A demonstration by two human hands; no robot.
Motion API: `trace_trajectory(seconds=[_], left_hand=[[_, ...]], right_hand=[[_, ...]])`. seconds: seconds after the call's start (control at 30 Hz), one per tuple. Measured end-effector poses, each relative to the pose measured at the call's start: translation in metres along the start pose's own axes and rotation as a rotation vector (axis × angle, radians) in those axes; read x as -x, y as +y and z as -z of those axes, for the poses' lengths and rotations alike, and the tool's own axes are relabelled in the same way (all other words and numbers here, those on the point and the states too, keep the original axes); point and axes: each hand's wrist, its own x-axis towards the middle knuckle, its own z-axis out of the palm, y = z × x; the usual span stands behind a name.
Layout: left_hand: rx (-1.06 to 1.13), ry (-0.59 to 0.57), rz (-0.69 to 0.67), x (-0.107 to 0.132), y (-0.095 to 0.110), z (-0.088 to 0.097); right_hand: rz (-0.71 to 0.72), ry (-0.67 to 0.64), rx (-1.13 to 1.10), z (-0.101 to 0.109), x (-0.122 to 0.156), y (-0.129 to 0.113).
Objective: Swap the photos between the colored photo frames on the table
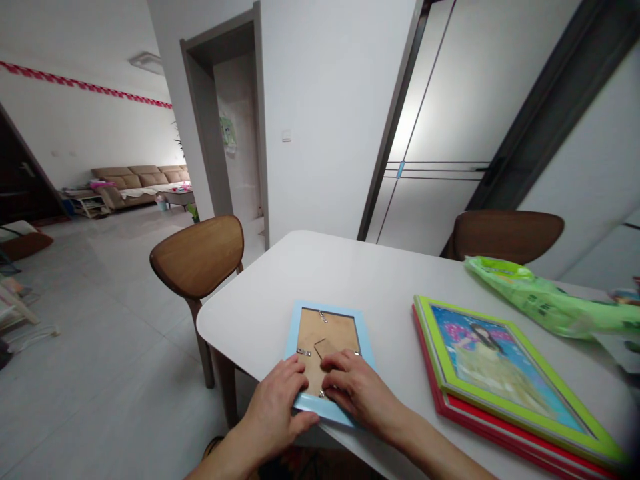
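Observation:
A light blue picture frame [367, 333] lies face down near the table's front edge, its brown backing board [330, 330] showing. Small metal clips sit along the board's sides, one at the top [323, 316] and one at the left [303, 352]. A thin wire-like outline of a stand flap [325, 348] shows mid-board. My left hand [277, 397] grips the frame's lower left corner, thumb on the bottom edge. Curled over the lower right, my right hand [355, 387] presses bent fingertips on the board, close to the bottom clip [321, 394]. Its palm covers part of the right edge.
To the right, a green picture frame [505, 373] with a picture of a figure in a dress rests on red frames [480, 423]. A green plastic bag [545, 303] lies behind. Wooden chairs stand at the white table's [340, 267] left [205, 257] and far right [505, 237].

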Motion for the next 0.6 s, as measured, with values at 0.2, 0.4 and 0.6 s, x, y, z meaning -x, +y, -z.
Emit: trace_trajectory(seconds=[0.2,0.4,0.6], left_hand=[[-0.019,-0.031,-0.025,0.000,-0.005,0.002],[0.005,-0.056,-0.036,-0.002,-0.010,0.003],[0.028,-0.059,-0.023,-0.002,-0.007,0.005]], right_hand=[[-0.144,0.053,-0.057,0.001,0.000,0.020],[-0.387,0.044,0.215,0.006,-0.003,0.059],[-0.397,0.087,0.258,0.001,-0.013,0.043]])
